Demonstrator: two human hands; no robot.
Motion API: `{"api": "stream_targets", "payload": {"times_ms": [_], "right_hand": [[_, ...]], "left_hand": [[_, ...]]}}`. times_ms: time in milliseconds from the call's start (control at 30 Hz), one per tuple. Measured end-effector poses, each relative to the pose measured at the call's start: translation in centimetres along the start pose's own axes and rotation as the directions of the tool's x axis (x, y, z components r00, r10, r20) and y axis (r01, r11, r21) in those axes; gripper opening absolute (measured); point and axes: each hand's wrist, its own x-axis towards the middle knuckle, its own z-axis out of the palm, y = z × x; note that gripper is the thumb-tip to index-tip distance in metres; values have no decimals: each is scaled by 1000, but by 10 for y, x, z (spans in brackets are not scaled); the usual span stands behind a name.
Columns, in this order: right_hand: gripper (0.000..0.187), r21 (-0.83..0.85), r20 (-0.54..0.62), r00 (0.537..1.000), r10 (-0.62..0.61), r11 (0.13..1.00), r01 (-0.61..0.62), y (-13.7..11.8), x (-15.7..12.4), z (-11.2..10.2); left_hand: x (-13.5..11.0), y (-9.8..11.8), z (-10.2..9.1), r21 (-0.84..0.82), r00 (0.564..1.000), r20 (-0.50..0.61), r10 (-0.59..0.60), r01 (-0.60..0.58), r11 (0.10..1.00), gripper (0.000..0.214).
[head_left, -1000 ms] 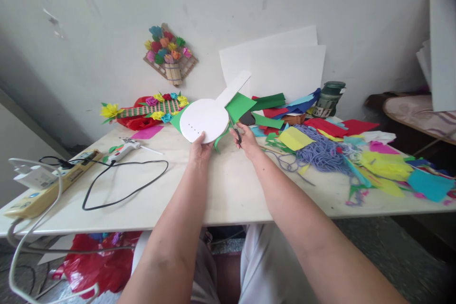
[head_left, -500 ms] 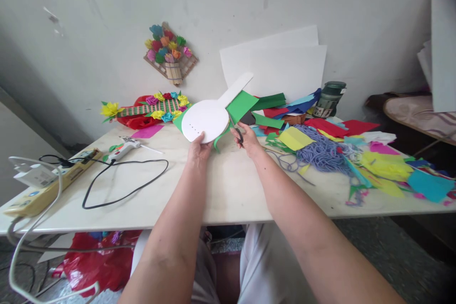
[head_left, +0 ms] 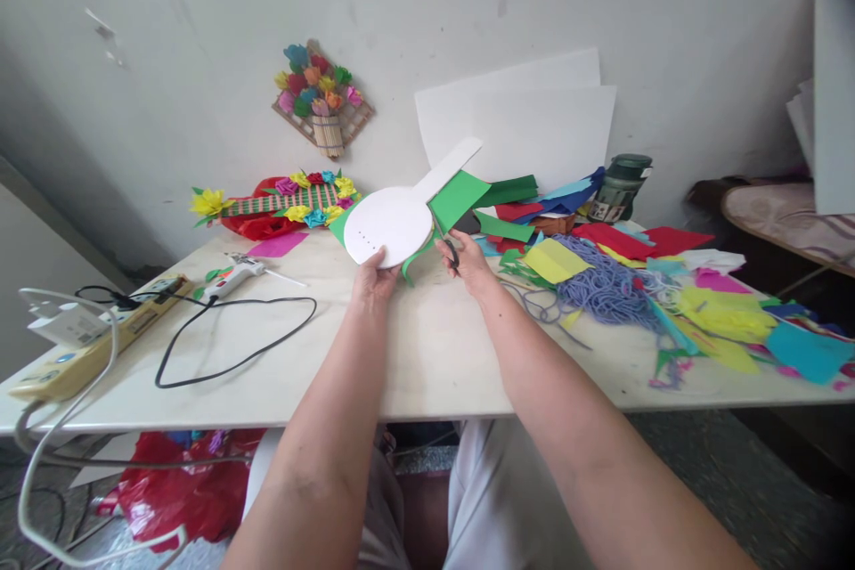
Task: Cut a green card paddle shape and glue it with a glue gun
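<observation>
My left hand (head_left: 375,276) grips the lower edge of a white round cutout (head_left: 387,223) with a long straight handle, its thumb on the front face beside a row of small dots. Green paper (head_left: 460,199) lies behind the cutout and sticks out on both sides. A curled green strip (head_left: 410,265) hangs from the lower edge. In my right hand (head_left: 468,260) is a pair of scissors (head_left: 454,255) with dark handles, fingers closed around them. The blades point up at the green paper by the cutout's right edge; how far they are apart I cannot make out.
A glue gun (head_left: 233,276) with a looped black cord and a power strip (head_left: 100,347) lie on the left. On the right are purple yarn (head_left: 601,285), coloured paper scraps (head_left: 725,316) and a dark green jar (head_left: 621,187). A flower-decorated craft (head_left: 287,203) stands behind.
The cutout and both hands stay in nearly the same place. The view has shifted very slightly, and the scissors remain by the cutout's right edge.
</observation>
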Motion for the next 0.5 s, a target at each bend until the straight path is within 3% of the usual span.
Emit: {"api": "stream_targets", "payload": {"times_ms": [267, 500], "right_hand": [[70, -1, 10, 999, -35, 999, 35, -1, 1, -2], [65, -25, 21, 999, 34, 999, -34, -9, -4, -2]], "left_hand": [[3, 3, -2, 8, 1000, 7, 2, -2, 1000, 57], [5, 10, -6, -5, 1000, 6, -23, 23, 1000, 59]]}}
